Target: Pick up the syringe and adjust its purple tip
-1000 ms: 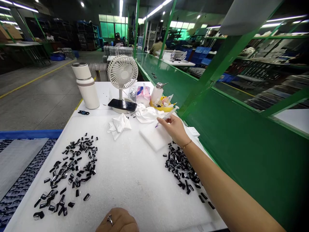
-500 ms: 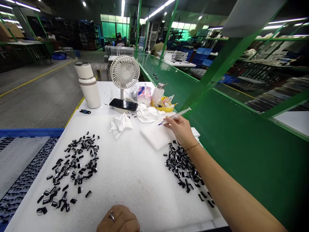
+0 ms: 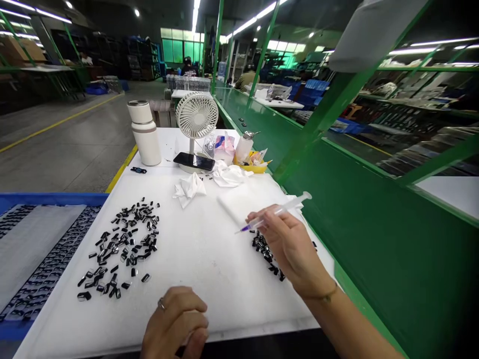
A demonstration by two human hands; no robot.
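My right hand point(image 3: 290, 244) is closed around a clear syringe point(image 3: 277, 212) with a purple tip. The needle end points down and left, just above the white sheet point(image 3: 209, 279). Behind the wrist, a pile of small glossy black pieces point(image 3: 264, 247) is partly hidden by my hand and forearm. Near the front edge, my left hand point(image 3: 175, 319) has curled fingers with the thumb close to them; whatever they may hold is hidden. Up and to the left of it, many similar black pieces point(image 3: 130, 244) lie spread out. A folded white pad point(image 3: 237, 202) lies beyond the syringe.
At the back stand a white bottle point(image 3: 145, 137), a fan point(image 3: 197, 117) with a phone point(image 3: 193, 161), a pump bottle point(image 3: 245, 144) and a yellow tray point(image 3: 258, 168). Crumpled tissues point(image 3: 190, 187) lie nearer. A blue crate point(image 3: 90, 199) is at left, a green conveyor point(image 3: 374, 239) at right.
My right hand has moved toward me with the syringe, away from the white pad. The left hand has come further into view, its fingers and thumb now showing. The view has shifted slightly.
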